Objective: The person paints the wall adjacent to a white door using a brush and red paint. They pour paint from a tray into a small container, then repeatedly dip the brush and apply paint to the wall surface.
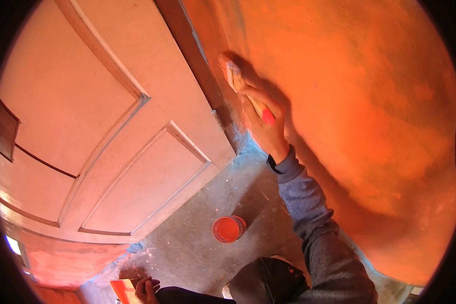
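My right hand [264, 125] grips a paintbrush [233, 78] with a pale handle and a bright pink-red end. The brush's bristles are at the orange-painted wall [345, 95], close beside the brown door frame [192, 60]. Low in the picture, my left hand [146, 289] has its fingers curled, near a dark-clothed leg. An orange and white flat-sided object [125, 290] shows beside that hand; whether the fingers hold it is unclear. On the floor between my hands stands a red paint container [228, 229] with orange-red paint inside.
A pale panelled door [144, 186] fills the left side, next to the frame. Light blue paint [250, 146] marks the wall's foot at the corner. The grey concrete floor [182, 243] carries paint specks. My dark-clothed knee [268, 281] is at the bottom.
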Demonstrator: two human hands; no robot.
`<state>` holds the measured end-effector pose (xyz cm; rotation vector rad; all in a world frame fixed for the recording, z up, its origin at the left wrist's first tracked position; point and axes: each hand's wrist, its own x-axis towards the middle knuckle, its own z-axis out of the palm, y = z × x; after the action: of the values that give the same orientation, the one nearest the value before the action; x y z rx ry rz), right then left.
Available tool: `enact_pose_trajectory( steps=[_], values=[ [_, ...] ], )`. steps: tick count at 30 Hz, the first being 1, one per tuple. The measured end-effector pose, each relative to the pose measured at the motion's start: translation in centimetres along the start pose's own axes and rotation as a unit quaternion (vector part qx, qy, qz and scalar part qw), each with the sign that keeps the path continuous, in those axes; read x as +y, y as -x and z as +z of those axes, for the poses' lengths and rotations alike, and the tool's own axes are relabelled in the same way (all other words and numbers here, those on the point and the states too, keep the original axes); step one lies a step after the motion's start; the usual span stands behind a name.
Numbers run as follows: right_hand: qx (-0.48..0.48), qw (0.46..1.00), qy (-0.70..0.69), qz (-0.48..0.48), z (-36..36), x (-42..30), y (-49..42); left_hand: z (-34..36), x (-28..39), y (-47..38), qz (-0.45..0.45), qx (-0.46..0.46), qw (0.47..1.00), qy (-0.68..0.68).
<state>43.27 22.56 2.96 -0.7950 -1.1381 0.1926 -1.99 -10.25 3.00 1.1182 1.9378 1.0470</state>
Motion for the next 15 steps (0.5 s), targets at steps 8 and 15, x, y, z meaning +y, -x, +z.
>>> enact_pose_trajectory(
  steps=[8,15],
  values=[
    [-0.022,0.996,0.078,0.042,-1.5,9.0,11.9,-0.1,0.2,-0.2,0.004,0.001,1.000,-0.012],
    [-0.134,0.964,0.140,0.183,-5.3,9.3,14.2,0.2,1.1,0.1,-0.013,-0.007,0.999,-0.039]
  ],
)
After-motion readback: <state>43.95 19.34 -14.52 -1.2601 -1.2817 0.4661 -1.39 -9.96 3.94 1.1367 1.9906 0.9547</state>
